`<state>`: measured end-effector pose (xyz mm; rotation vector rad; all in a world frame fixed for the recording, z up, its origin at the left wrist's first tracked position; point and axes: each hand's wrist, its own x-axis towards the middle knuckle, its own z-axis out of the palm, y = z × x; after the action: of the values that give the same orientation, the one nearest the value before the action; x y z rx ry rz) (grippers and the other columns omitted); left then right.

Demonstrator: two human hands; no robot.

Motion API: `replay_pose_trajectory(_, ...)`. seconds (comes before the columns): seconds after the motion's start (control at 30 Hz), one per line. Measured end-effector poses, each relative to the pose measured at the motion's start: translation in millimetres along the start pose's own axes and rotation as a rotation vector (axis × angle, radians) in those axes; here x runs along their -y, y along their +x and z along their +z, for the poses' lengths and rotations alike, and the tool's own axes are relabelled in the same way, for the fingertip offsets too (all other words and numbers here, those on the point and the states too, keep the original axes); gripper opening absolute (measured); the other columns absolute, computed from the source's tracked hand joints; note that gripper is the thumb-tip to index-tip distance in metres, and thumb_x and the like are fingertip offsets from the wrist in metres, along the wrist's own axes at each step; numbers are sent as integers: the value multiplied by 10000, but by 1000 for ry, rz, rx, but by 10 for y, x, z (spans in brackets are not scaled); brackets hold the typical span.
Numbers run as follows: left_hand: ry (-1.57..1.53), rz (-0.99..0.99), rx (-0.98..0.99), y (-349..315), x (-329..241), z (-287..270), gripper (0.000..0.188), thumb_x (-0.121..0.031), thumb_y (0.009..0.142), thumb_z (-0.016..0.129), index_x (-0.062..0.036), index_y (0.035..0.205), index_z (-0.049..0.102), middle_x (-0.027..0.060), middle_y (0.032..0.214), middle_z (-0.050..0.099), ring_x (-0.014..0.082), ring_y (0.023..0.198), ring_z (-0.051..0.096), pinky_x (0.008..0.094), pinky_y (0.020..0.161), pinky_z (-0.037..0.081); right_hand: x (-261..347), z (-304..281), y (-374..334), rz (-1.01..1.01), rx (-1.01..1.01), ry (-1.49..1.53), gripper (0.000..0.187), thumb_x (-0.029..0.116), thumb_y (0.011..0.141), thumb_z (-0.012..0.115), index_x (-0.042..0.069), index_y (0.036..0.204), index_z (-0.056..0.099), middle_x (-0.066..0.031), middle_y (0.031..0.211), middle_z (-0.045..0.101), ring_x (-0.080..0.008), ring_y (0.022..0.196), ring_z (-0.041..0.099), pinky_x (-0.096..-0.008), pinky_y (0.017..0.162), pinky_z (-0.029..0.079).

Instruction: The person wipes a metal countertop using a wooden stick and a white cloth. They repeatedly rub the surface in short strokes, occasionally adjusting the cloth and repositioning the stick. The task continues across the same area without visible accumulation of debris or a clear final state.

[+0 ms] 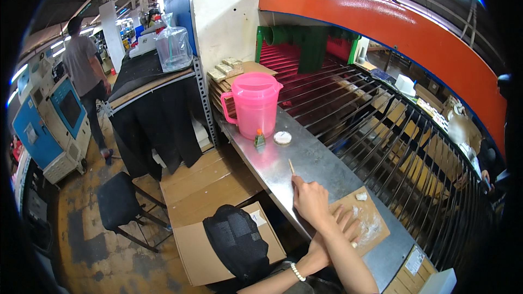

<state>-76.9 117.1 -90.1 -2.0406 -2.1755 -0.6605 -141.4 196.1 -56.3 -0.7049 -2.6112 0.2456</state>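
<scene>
My right hand is closed around a thin wooden stick, which points away from me above the metal ledge. My right forearm crosses over my left one. My left hand, with a beaded bracelet at the wrist, lies with fingers spread on a brown cardboard piece smeared with white. On that cardboard sits a small whitish lump. Beyond the stick, a round white-topped container and a small green bottle with an orange tip stand before a pink lidded pitcher.
Right of the metal ledge runs a rack of dark metal bars beneath an orange beam. A black stool and a box with a black mesh item are at left. A person is farther off.
</scene>
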Motion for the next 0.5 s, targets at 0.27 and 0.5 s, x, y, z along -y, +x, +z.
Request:
replay_pose_trajectory(0.27, -271, 26, -226, -72, 3, 174, 500, -340, 991, 478, -98, 1426, 527, 184, 1493, 469, 439, 1432, 290, 549, 1202, 185, -433, 123, 131, 242, -101, -299, 359, 57, 846, 583, -51, 1182, 650, -231, 725, 693, -387, 639, 699, -508, 601, 553)
replay_pose_trajectory(0.5, -143, 90, -189, -10, -17, 87, 465, -402, 1006, 476, -96, 1342, 575, 178, 1426, 508, 401, 1409, 376, 522, 1185, 263, 27, 21, -146, 112, 68, -263, 418, 69, 812, 572, -123, 1180, 621, -216, 687, 687, -367, 632, 711, -487, 573, 563)
